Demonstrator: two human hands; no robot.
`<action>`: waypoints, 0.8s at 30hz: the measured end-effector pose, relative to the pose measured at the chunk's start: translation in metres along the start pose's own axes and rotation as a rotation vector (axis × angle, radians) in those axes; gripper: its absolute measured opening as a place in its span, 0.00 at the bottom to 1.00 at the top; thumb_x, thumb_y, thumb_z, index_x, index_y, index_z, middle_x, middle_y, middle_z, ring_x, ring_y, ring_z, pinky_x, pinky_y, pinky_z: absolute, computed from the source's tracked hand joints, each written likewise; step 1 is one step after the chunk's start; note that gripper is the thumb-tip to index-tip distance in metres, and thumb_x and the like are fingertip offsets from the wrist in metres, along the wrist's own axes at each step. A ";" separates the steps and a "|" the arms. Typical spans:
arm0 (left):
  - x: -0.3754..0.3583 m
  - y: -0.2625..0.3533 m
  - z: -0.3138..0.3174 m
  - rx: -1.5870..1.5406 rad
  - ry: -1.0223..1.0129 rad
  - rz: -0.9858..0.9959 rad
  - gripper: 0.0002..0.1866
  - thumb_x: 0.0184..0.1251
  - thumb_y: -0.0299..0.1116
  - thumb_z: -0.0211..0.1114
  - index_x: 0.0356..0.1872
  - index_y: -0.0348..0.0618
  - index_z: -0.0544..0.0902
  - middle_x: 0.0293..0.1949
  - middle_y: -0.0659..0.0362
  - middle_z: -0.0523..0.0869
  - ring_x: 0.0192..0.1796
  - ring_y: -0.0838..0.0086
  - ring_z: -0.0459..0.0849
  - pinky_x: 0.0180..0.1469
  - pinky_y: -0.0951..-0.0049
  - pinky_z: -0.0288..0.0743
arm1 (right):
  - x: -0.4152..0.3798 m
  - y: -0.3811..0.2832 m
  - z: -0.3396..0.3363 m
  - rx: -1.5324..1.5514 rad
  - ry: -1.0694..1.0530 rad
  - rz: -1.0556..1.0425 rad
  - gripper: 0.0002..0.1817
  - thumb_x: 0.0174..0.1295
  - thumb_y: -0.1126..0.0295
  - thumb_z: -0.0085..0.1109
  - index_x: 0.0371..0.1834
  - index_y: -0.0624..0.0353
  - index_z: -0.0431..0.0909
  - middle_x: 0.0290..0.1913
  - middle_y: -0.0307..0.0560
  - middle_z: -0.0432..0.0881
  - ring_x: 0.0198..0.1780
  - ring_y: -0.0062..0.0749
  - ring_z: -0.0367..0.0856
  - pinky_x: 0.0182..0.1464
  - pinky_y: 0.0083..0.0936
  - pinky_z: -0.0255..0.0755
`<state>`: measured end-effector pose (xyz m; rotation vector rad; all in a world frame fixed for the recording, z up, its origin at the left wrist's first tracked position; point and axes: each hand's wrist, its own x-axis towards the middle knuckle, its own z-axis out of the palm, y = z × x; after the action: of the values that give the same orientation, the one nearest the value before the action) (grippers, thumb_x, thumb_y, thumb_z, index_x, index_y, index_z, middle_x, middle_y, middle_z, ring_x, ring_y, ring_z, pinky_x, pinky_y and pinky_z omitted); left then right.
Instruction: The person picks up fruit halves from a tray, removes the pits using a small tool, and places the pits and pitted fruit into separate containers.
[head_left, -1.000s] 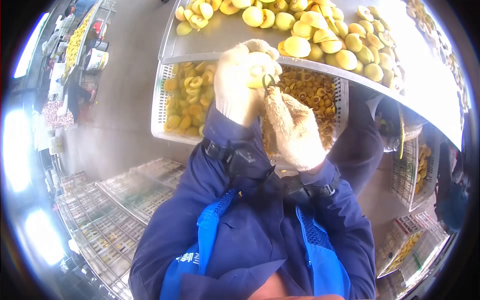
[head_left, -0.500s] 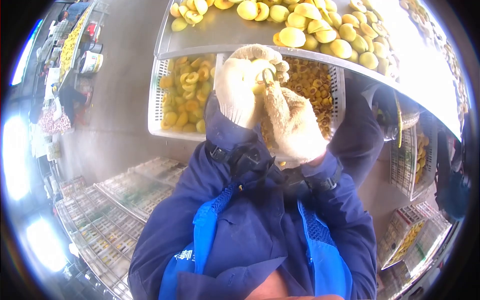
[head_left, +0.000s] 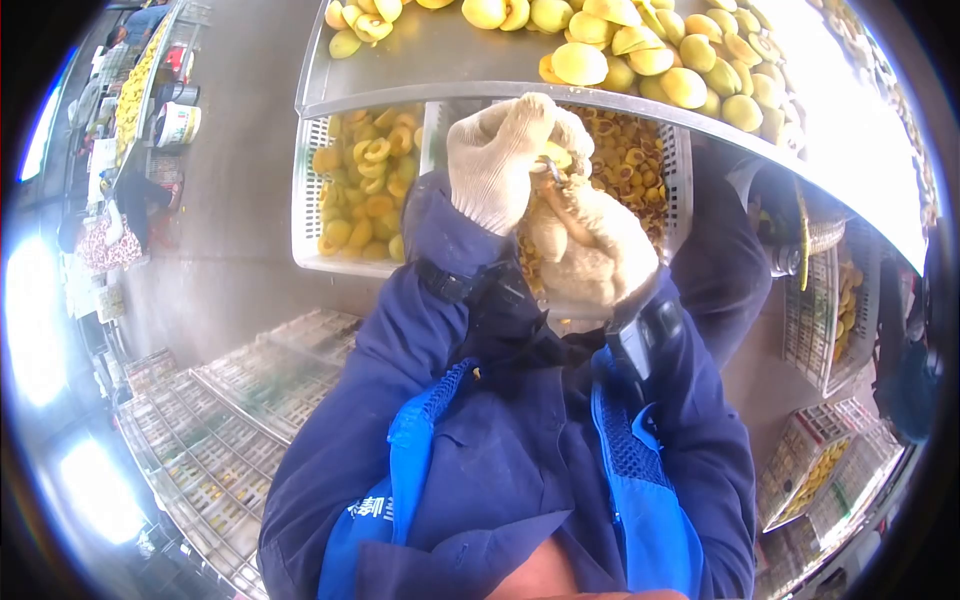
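Observation:
My left hand (head_left: 500,165), in a cream knit glove, is closed around a yellow peach half (head_left: 557,157), which is mostly covered by the fingers. My right hand (head_left: 592,248), in a stained glove, grips a small curved metal pitting tool (head_left: 551,172) whose tip is against the peach. Both hands are close together over a white crate (head_left: 678,185) of cut-out peach pits and scraps (head_left: 625,150). To their left, a second section of the crate holds peach halves (head_left: 365,190).
Just beyond the hands runs the raised edge of a metal table (head_left: 430,60) bearing many peach halves (head_left: 685,85). Stacked crates (head_left: 260,390) stand at lower left, with more crates (head_left: 830,310) at right. Other people work at a far table on the left.
My left hand has turned, its fingers now folding over the peach half. My right hand has rotated with the tool, whose curved end has dipped lower beside the fruit.

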<state>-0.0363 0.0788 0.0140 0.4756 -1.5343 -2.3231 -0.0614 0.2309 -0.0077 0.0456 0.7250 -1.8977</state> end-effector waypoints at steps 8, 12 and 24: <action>0.008 -0.018 -0.005 0.102 -0.086 0.115 0.24 0.86 0.46 0.63 0.39 0.31 0.89 0.34 0.52 0.91 0.35 0.69 0.90 0.40 0.70 0.83 | 0.001 -0.002 -0.022 0.135 -0.012 0.165 0.23 0.79 0.49 0.64 0.51 0.62 0.84 0.28 0.43 0.81 0.21 0.23 0.73 0.23 0.21 0.65; 0.004 -0.029 0.004 -0.244 -0.044 0.063 0.24 0.86 0.47 0.63 0.39 0.31 0.87 0.36 0.49 0.90 0.36 0.64 0.90 0.41 0.64 0.86 | 0.007 0.015 -0.053 0.303 -0.074 0.152 0.26 0.79 0.50 0.63 0.66 0.61 0.79 0.39 0.50 0.85 0.30 0.31 0.81 0.29 0.28 0.75; 0.004 -0.036 -0.003 0.188 -0.179 0.363 0.17 0.86 0.37 0.65 0.37 0.33 0.89 0.37 0.53 0.92 0.36 0.72 0.89 0.41 0.70 0.83 | -0.006 0.019 -0.050 0.438 0.036 0.257 0.22 0.80 0.51 0.61 0.64 0.57 0.80 0.41 0.49 0.86 0.35 0.38 0.85 0.34 0.32 0.80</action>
<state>-0.0416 0.0883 -0.0206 0.0223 -1.7613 -1.9966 -0.0576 0.2556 -0.0549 0.4295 0.2980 -1.7764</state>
